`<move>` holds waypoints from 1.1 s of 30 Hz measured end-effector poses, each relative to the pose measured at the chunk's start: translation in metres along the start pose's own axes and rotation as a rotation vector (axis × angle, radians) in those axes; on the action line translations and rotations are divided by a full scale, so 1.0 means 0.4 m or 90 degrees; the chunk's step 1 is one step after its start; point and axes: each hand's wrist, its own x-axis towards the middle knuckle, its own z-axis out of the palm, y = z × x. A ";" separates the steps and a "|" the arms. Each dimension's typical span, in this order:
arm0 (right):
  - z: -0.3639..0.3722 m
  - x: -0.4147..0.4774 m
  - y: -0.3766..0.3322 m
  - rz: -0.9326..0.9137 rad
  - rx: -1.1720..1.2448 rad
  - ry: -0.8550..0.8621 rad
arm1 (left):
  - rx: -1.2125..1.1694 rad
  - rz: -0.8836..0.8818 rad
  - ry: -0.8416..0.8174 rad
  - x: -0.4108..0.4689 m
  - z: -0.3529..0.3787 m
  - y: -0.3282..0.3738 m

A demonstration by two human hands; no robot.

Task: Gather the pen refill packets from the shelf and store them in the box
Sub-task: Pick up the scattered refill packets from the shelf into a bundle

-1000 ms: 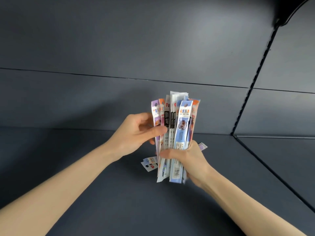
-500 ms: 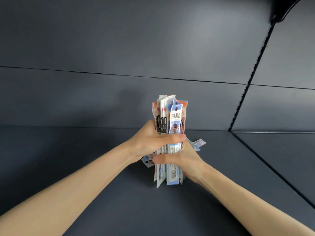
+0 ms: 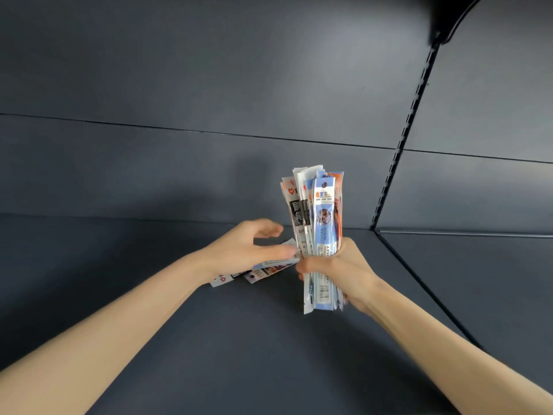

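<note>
— Where are the pen refill packets?

— Most are in an upright bundle [image 3: 321, 211] in the person's right hand [image 3: 338, 265]. The hand is clenched around the bundle's lower half, so the tops fan out above the fist and the bottom ends stick out below it, clear of the shelf [image 3: 209, 339].

— And the other hand?

— The left hand [image 3: 248, 247] is just left of the bundle, low over a few loose packets [image 3: 257, 272] that lie flat on the shelf. Its thumb reaches across them towards the bundle and its fingers curl above. Whether it is grasping them or only resting on them cannot be told.

— What do the packets look like?

— They are long, narrow, flat sleeves of glossy plastic, with printed header cards. The front one in the bundle is light blue with a small hang hole at the top; behind it are white, black-labelled and orange ones. The loose ones show white and blue ends poking out from under the left wrist.

— And the surroundings?

— The shelf is a smooth, matte, dark grey board. The back panel [image 3: 179, 85] has the same finish, and a slotted metal upright [image 3: 401, 163] runs up it on the right.
</note>
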 end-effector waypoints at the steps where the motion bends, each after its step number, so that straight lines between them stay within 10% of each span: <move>1: -0.020 -0.001 0.007 0.005 0.002 0.005 | 0.087 -0.043 0.035 0.002 0.015 -0.008; 8: -0.103 0.026 0.037 0.004 -0.001 -0.017 | 0.291 -0.121 0.104 0.035 0.089 -0.021; 15: -0.108 0.060 0.049 -0.003 0.044 -0.022 | 0.167 -0.205 0.125 0.066 0.061 -0.015; 33: -0.122 0.067 0.047 -0.071 0.011 -0.012 | 0.258 0.029 0.181 0.056 0.057 0.096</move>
